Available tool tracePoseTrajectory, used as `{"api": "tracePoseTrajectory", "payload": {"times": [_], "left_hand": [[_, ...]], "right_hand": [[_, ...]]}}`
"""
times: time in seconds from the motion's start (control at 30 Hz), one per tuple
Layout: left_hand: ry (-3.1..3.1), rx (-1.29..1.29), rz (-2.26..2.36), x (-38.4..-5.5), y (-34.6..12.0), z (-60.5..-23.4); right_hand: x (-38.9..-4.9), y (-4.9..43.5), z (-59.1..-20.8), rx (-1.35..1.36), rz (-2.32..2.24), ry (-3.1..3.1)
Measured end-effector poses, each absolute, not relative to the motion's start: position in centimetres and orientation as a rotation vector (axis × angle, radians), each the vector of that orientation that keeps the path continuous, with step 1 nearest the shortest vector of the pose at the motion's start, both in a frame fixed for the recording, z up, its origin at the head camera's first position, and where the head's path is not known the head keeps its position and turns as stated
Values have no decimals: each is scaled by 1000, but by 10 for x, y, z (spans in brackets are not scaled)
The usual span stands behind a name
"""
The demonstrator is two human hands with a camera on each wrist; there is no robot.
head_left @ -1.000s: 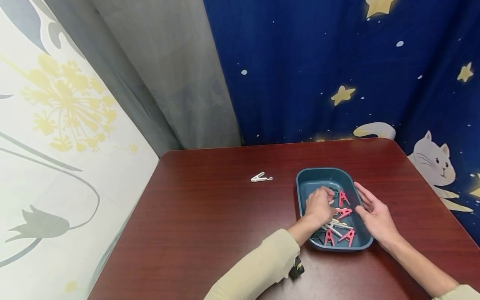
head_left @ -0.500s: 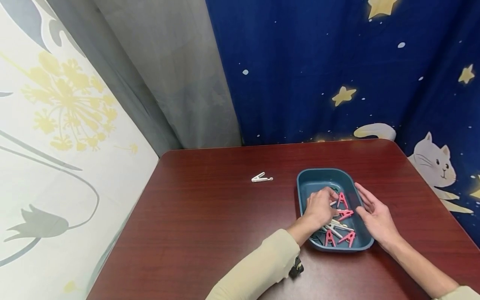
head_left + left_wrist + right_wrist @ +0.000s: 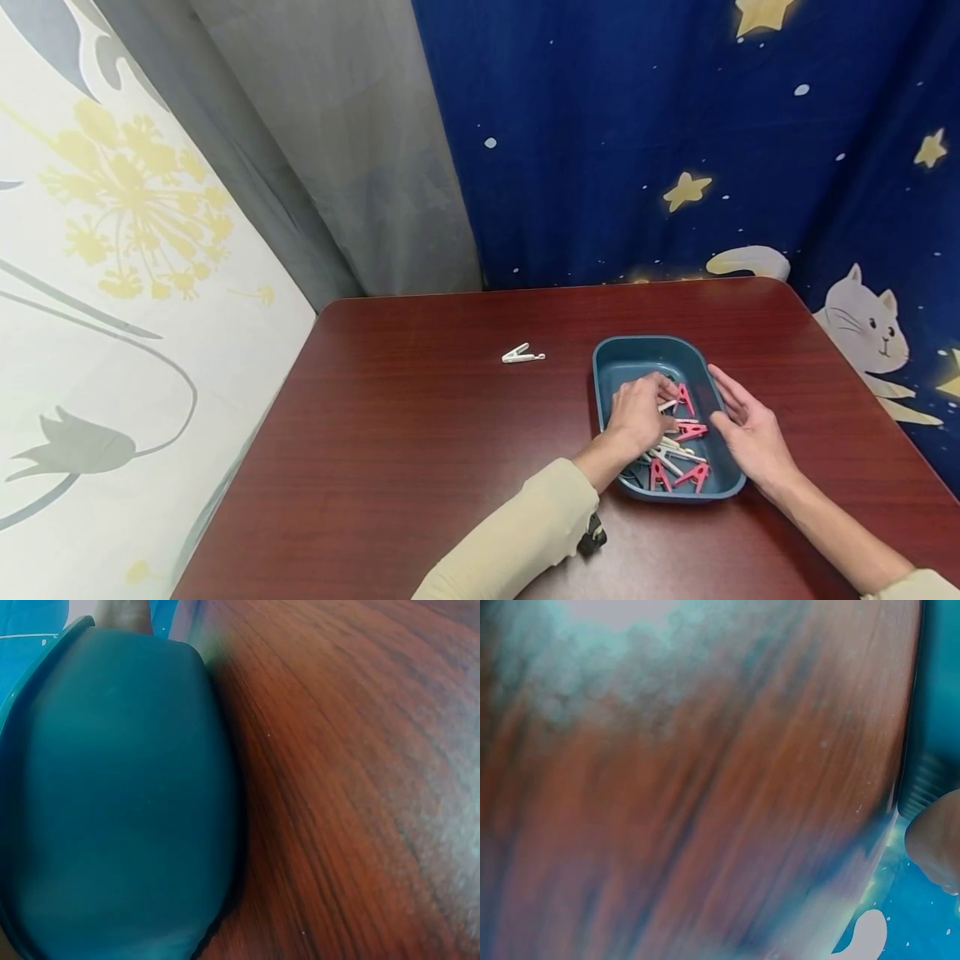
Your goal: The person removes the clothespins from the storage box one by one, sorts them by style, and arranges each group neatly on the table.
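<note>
Head view shows us first the counter (image 3: 405,433), dark red wood with a polished shine. On its right part stands the blue-green bin (image 3: 637,354), and in the left wrist view its outer wall looks smooth. We judge it to be thin plastic, stiff but light, so it could slide under a push; a palm against the long side should be enough to steady it.

Against its right side lies the right hand (image 3: 752,437), with fingers rather straight and thumb at the rim, not wrapped around anything. The left hand (image 3: 641,412) reaches into the bin, its fingers bent downward over a pale clip end; whether they pinch it, we cannot tell.

The pegs are smallest. Around and below the left hand, several pink pegs (image 3: 692,477) and pale pegs (image 3: 670,460) lie loosely in the bin, some crossing each other. Alone on the counter, to the left of the bin and well apart from it, lies one white peg (image 3: 522,354). We expect the pegs to be very light, hard and a little slippery, not fragile. We would take one by its body near the spring, since squeezing both handles spreads it.
</note>
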State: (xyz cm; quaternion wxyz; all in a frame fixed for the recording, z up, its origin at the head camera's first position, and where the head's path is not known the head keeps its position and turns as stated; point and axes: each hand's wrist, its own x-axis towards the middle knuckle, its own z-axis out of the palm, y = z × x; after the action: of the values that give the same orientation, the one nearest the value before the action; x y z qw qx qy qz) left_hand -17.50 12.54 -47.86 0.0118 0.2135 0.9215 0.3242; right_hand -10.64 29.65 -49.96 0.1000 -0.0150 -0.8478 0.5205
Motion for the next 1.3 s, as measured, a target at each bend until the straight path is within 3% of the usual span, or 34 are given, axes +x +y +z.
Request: {"api": "tracePoseTrajectory", "payload": {"times": [0.53,1.3], "left_hand": [[2851,484,1189,-174,127,-474],[2381,633,2174,-174,124,-472]], "right_hand": [[-107,295,-500,-40,1532,-2496],[-106,295,-497,-69,1508,-2519]]}}
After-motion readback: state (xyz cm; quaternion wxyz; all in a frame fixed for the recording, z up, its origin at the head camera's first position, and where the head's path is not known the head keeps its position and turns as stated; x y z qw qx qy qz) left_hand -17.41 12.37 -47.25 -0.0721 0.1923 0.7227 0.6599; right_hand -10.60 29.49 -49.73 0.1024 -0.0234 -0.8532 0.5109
